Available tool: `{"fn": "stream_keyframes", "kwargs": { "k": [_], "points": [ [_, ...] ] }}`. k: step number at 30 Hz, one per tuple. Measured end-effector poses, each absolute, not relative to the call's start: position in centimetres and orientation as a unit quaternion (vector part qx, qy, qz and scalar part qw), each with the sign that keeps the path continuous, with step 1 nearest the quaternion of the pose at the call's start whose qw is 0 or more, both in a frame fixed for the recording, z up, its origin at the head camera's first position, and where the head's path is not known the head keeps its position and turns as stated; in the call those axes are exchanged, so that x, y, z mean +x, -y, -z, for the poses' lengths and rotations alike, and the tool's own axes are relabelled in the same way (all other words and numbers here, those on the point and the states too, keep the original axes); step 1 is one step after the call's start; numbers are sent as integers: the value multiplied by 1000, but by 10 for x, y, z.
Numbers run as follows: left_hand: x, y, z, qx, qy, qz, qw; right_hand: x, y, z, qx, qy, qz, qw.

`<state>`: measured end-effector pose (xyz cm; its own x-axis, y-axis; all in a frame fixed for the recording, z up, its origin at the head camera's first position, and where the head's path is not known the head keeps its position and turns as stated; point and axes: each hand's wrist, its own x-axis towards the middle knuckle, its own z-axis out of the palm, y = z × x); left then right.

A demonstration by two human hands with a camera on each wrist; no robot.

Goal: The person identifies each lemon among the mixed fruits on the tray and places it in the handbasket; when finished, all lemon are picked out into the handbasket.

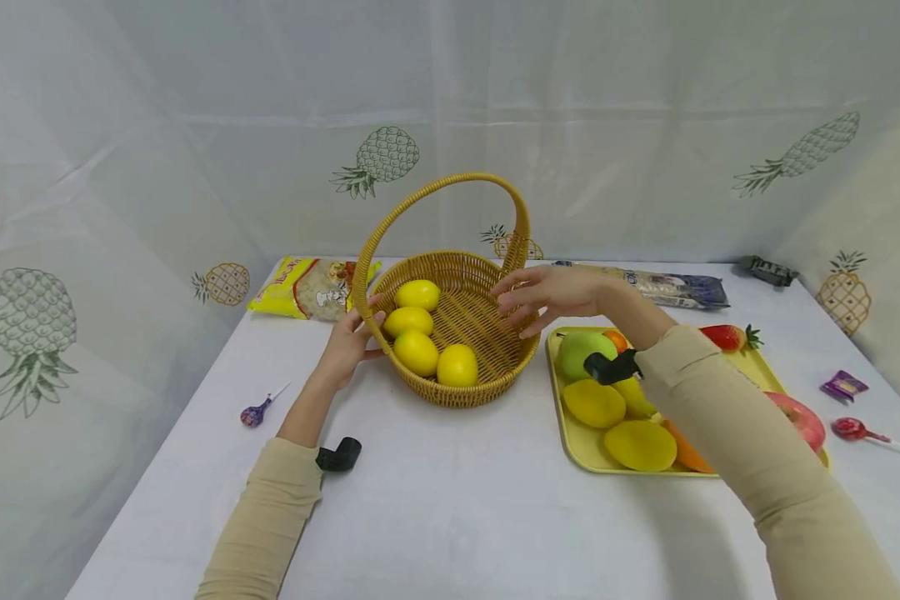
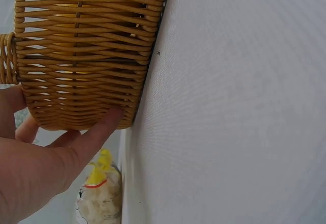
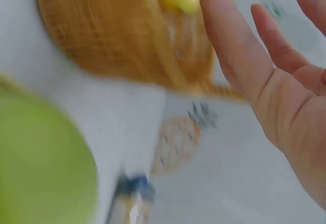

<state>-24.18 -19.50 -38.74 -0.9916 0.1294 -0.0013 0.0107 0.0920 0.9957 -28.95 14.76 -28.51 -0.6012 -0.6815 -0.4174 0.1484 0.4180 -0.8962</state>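
A round wicker basket point(image 1: 487, 329) with a tall arched handle stands at the middle of the table, several lemons point(image 1: 416, 352) lying in its left and front part. My left hand point(image 1: 347, 342) holds the basket's left side by the handle's foot; in the left wrist view its thumb point(image 2: 104, 127) lies along the woven outer wall, with some fingertips hidden. Over the basket's right rim hovers my right hand point(image 1: 551, 292), fingers spread and nothing in them. Beneath the right forearm, a yellow tray point(image 1: 581, 454) carries a green fruit point(image 1: 581, 354), yellow mangoes point(image 1: 640, 445) and a red apple point(image 1: 798, 419).
Behind the basket lie a yellow snack bag point(image 1: 315, 287) at left and a long packet point(image 1: 667, 287) at right. A purple lollipop point(image 1: 253, 415) is on the left; a red lollipop point(image 1: 851, 428), a purple-wrapped candy point(image 1: 843, 386) and a black packet point(image 1: 767, 271) are at right.
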Motion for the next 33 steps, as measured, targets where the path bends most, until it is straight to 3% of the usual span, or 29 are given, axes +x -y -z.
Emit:
{"fn": "stream_keyframes", "kwargs": {
  "k": [8,18,25,33],
  "points": [
    [-243,196,389,45,-729,-681,50,-287,-228,265,-127,-762,541,333],
    [-242,196,388,47,-736,-674,45,-275,-333,295,-113,-790,517,308],
    [-240,195,386,50,-736,-674,47,-261,-365,316,-76,-802,464,368],
    [-242,195,387,44,-739,-671,46,-251,-366,320,-76,-798,394,450]
  ]
}}
